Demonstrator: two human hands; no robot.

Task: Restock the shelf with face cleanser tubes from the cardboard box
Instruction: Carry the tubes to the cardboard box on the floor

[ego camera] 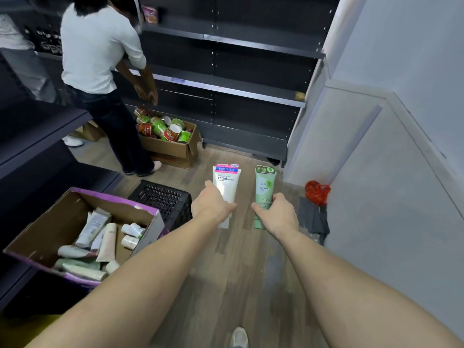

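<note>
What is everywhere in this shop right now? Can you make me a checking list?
Surface: wood-look plank floor, one shoe toe on it.
Job's things: white facial cleanser tube and green seaweed cleanser tube, both held up; purple-edged cardboard box holds many more tubes; dark metal shelf ahead is nearly bare.
Clutter: black plastic crate; brown cardboard box of cup noodles; red plastic bag by the wall.
Hands: left hand grips the white tube; right hand grips the green tube.
Cables: nothing seen.
Surroundings: person in a white shirt bends at the shelf; grey wall.
</note>
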